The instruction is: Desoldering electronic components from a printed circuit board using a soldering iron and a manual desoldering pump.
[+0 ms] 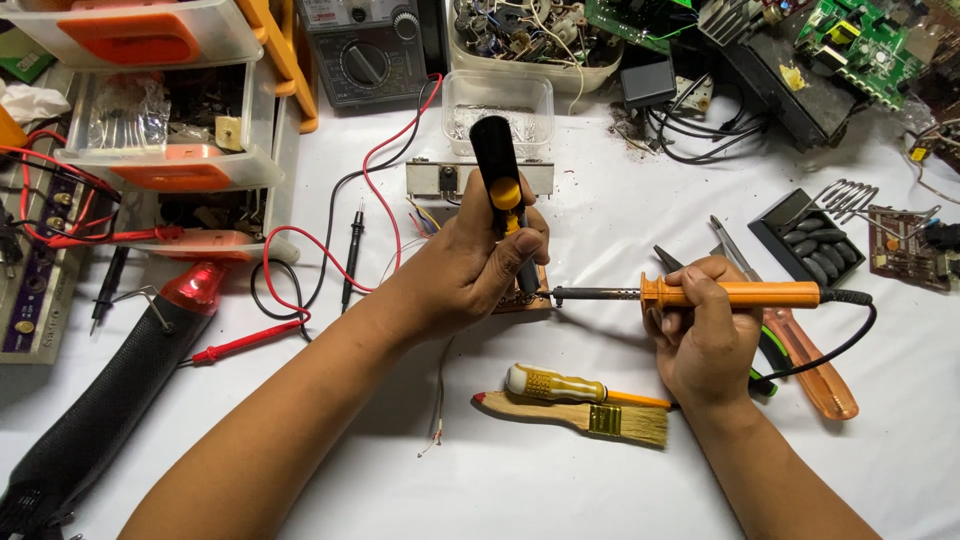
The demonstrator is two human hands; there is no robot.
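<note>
My left hand (470,265) grips a black and yellow desoldering pump (500,175), held upright with its tip down on a small brown circuit board (522,302) that my fingers mostly hide. My right hand (705,330) holds an orange-handled soldering iron (735,293) level. Its dark metal tip (580,294) points left and meets the board right beside the pump's tip. The iron's black cord (840,345) loops off to the right.
A brush (580,415) and a yellow-handled screwdriver (560,383) lie just in front of my hands. Pliers (790,345) sit right of my right hand. A multimeter (365,50) with red and black probe leads, plastic drawers (160,140), a black hot-air gun (110,390) and green boards (860,40) surround the white table (530,480).
</note>
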